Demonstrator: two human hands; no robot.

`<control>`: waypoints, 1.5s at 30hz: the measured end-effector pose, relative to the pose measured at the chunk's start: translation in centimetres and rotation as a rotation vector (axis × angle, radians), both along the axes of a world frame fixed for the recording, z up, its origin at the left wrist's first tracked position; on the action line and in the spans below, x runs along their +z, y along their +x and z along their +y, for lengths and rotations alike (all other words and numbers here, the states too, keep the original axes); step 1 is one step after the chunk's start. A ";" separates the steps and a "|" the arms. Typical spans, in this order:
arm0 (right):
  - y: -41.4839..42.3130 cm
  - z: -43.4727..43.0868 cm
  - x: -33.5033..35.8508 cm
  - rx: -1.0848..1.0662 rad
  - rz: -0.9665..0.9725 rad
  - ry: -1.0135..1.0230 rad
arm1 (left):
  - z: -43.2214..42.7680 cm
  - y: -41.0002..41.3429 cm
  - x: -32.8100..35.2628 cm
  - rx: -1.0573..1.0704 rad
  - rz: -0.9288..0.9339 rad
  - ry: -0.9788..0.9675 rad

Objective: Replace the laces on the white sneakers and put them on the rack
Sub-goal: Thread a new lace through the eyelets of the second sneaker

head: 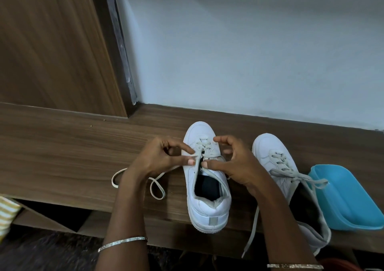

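Your left hand [158,156] and right hand [236,164] each pinch the grey flat lace [204,145]. The white leather sneaker [207,208] sits centre frame.

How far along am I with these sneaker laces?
Right sneaker looks fully laced, ends untied. The left hand and right hand hold the lace at the other sneaker, laced only near the toe. Remaining: finish it, then rack both; they sit on the wooden ledge.

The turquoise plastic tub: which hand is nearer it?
Right. The right hand works over the white sneaker, on the side facing the turquoise plastic tub; the left hand is across that sneaker, farther.
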State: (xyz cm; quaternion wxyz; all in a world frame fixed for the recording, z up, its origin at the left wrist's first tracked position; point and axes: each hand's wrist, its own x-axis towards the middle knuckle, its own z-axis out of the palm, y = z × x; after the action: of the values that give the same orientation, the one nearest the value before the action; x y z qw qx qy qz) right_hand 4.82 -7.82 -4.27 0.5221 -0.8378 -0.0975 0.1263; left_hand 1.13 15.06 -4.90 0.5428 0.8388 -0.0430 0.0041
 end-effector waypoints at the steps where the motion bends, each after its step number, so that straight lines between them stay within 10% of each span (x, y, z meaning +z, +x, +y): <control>1: 0.1 0.0 -0.3 0.014 0.025 0.005 | 0.1 0.2 -0.3 -0.012 -0.027 0.040; 6: 0.3 0.0 -1.0 0.037 0.056 0.038 | 0.5 0.1 -0.5 0.048 -0.049 -0.080; 15: 0.4 0.1 -1.5 0.025 0.018 0.025 | -0.2 0.4 1.1 0.223 -0.004 -1.256; 23: 0.5 0.3 -1.8 0.006 -0.011 0.017 | 0.9 -0.7 0.4 0.134 0.011 -0.096; 26: 0.4 0.2 -1.9 -0.007 -0.036 -0.004 | 0.8 -1.0 0.1 0.044 0.093 0.057; 39: 0.3 0.2 -2.5 -0.004 -0.027 0.048 | 0.5 0.3 0.8 0.208 0.031 -1.273; 45: 0.0 0.7 -2.9 -0.018 -0.088 0.022 | 0.3 0.6 0.5 0.168 0.052 -1.079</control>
State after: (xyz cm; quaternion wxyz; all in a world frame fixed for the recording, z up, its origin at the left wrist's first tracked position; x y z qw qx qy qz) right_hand 4.79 -7.16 -7.13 0.5278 -0.8375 -0.1144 0.0837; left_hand 1.72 15.36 -4.39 0.8948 0.4416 0.0457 0.0483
